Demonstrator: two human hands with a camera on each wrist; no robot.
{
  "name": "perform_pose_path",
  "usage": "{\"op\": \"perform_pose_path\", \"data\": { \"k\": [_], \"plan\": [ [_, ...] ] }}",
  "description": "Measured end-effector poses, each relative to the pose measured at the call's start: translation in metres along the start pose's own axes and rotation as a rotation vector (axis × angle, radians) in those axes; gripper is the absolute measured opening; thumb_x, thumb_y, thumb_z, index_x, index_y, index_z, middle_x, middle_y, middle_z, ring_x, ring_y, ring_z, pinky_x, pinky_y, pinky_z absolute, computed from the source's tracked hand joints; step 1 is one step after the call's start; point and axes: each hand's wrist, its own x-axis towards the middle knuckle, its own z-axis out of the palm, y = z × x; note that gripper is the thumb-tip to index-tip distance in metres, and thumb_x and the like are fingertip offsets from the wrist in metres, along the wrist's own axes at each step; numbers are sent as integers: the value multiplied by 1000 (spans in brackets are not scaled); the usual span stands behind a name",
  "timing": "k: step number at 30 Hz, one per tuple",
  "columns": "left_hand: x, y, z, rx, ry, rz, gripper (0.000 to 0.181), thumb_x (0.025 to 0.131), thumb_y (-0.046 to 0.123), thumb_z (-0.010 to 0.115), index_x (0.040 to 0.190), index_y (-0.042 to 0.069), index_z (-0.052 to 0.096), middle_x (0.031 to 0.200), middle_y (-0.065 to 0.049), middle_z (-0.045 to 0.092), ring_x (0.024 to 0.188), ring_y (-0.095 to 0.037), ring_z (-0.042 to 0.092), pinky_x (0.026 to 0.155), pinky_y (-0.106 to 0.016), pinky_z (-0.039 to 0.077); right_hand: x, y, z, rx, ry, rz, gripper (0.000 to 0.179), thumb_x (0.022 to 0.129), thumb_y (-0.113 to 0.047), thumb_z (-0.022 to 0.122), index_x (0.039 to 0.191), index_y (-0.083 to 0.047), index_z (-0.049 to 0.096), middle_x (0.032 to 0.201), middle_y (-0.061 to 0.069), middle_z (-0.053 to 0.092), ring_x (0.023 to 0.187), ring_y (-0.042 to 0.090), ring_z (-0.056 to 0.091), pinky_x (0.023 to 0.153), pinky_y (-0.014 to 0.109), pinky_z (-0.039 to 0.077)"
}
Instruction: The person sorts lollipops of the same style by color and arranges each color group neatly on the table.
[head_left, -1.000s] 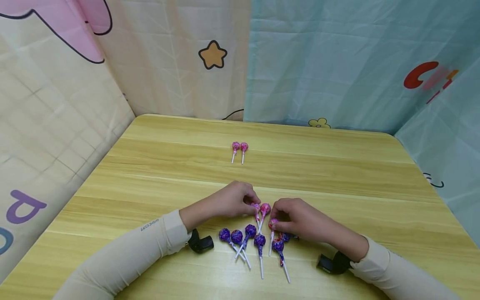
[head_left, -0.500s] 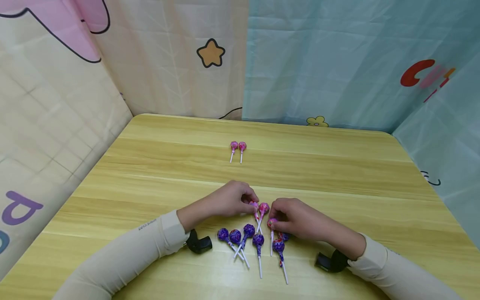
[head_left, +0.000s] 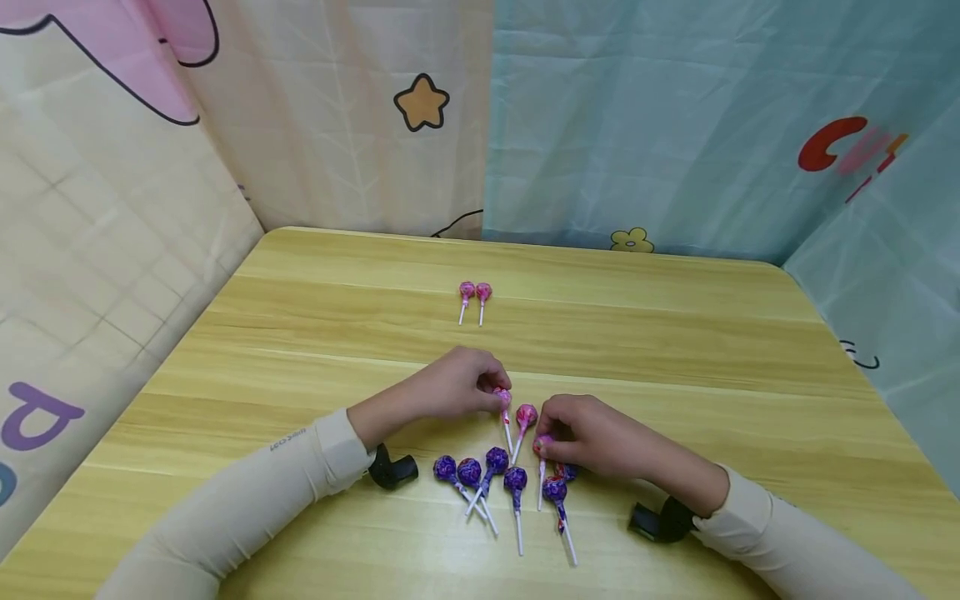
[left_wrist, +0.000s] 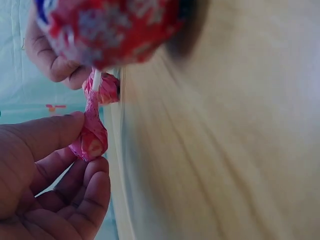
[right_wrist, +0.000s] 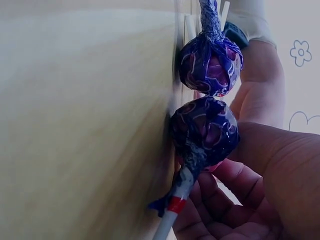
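So my left hand [head_left: 459,385] has a pink lollipop [head_left: 504,399] pinched by its head, with 3 purple lollipops [head_left: 469,472] nearer me, sticks crossed. 2 far pink lollipops [head_left: 467,289] lie side by side toward the table [head_left: 675,350]'s back edge. Then there's 1 single purple lollipop [head_left: 515,478], 1 loose pink lollipop [head_left: 527,415], and my right hand [head_left: 592,431] pinching another pink lollipop [head_left: 543,442] beside 2 more purple ones [head_left: 555,489].

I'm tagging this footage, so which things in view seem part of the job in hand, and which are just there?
Apparently in the job:
pink lollipop, in the left hand
second pink lollipop, in the right hand
third pink lollipop, between the hands
purple lollipops, likely
two farther pink lollipops, likely

Just there:
wood-grain table
printed curtains
black wrist cameras
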Motion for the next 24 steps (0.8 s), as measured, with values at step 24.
{"op": "perform_pose_path", "data": {
  "k": [24],
  "plan": [
    [23, -10, -27, 61, -54, 87, 10, 90, 15, 74, 97, 8, 76, 82, 6, 68, 73, -8, 59, 66, -23, 50, 1, 0, -2, 10, -6, -2, 12, 95, -20, 69, 87, -23, 62, 78, -12, 57, 68, 6, 52, 60, 26, 45]
  ]
}}
